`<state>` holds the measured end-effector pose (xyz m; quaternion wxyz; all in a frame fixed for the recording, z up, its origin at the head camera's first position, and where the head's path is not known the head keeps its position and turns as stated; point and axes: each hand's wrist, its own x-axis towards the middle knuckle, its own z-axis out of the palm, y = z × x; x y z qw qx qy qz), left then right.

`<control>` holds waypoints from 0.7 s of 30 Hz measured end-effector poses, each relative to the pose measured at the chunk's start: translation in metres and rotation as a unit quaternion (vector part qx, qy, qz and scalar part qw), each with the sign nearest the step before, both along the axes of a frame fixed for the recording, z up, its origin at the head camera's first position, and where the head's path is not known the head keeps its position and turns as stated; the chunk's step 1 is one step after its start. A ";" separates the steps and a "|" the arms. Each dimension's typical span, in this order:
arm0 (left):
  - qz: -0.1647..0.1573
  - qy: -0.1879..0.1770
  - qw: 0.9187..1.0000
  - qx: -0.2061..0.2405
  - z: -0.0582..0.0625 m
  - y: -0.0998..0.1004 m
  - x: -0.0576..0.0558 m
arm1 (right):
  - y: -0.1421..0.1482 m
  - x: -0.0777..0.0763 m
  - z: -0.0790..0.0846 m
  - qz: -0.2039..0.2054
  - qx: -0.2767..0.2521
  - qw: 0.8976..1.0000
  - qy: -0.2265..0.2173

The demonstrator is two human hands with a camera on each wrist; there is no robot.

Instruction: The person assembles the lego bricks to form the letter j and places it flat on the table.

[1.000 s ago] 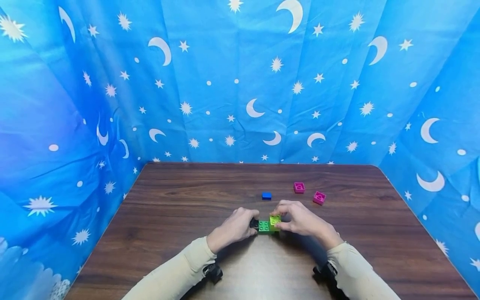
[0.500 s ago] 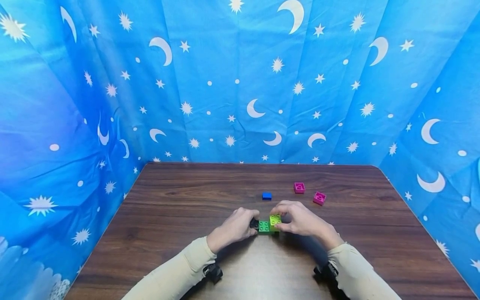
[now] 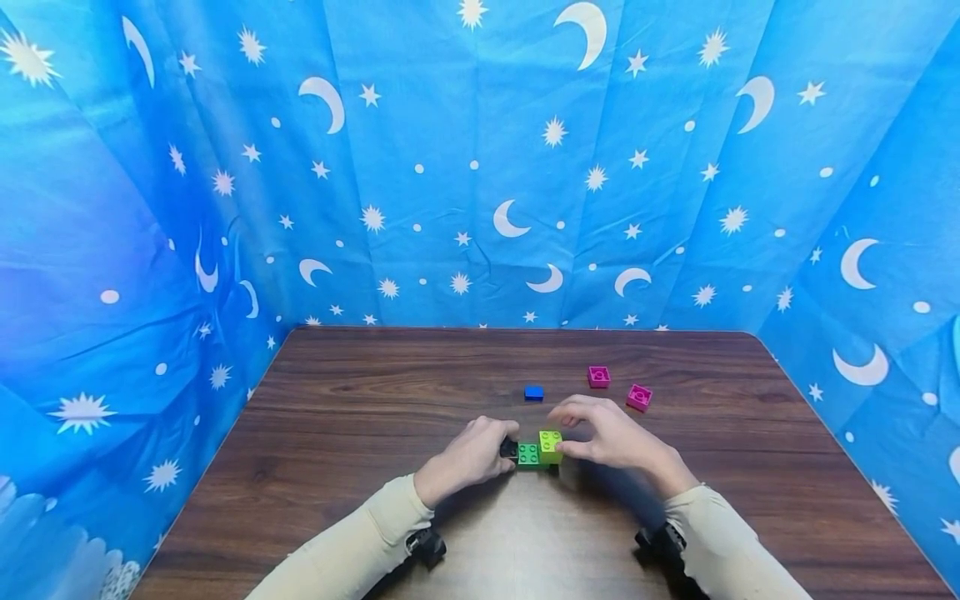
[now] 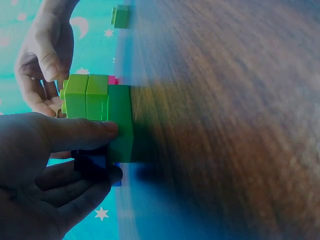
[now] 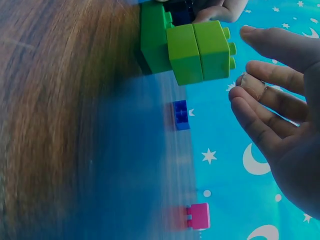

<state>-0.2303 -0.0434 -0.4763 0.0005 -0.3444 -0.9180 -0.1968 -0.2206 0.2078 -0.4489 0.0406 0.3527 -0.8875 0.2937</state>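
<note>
My left hand [image 3: 471, 452] pinches a dark, nearly black toy brick [image 3: 511, 450] at the left end of a longer green brick [image 3: 528, 453]. Two lime bricks [image 5: 199, 52] stand stacked on the green brick's other end, studs facing up. In the right wrist view, my right hand [image 5: 280, 95] is apart from the lime stack, its fingers spread and holding nothing. The left wrist view shows my left thumb [image 4: 85, 131] along the green brick's side. Much of the dark brick is hidden by the left fingers.
A small blue brick [image 3: 533, 392] lies beyond the hands. Two magenta bricks [image 3: 598, 377] lie farther right, hollow sides up. Another green brick [image 4: 120, 16] appears at the top of the left wrist view. A blue star-and-moon cloth [image 3: 480, 167] hangs around the wooden table [image 3: 360, 375].
My right hand has let go of the lime stack, spreading its fingers and moving slightly right. The left hand and the joined bricks have stayed in place.
</note>
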 end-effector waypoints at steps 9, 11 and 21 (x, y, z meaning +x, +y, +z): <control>-0.002 0.006 1.000 0.000 0.000 -0.001 0.001 | 0.012 0.006 0.002 -0.026 0.002 0.999 0.025; -0.003 0.007 1.000 -0.001 0.000 -0.001 0.001 | 0.016 0.007 0.002 -0.033 0.006 0.999 0.024; 0.000 0.005 1.000 -0.003 0.000 0.000 0.001 | 0.032 0.015 -0.001 -0.049 0.016 0.998 0.035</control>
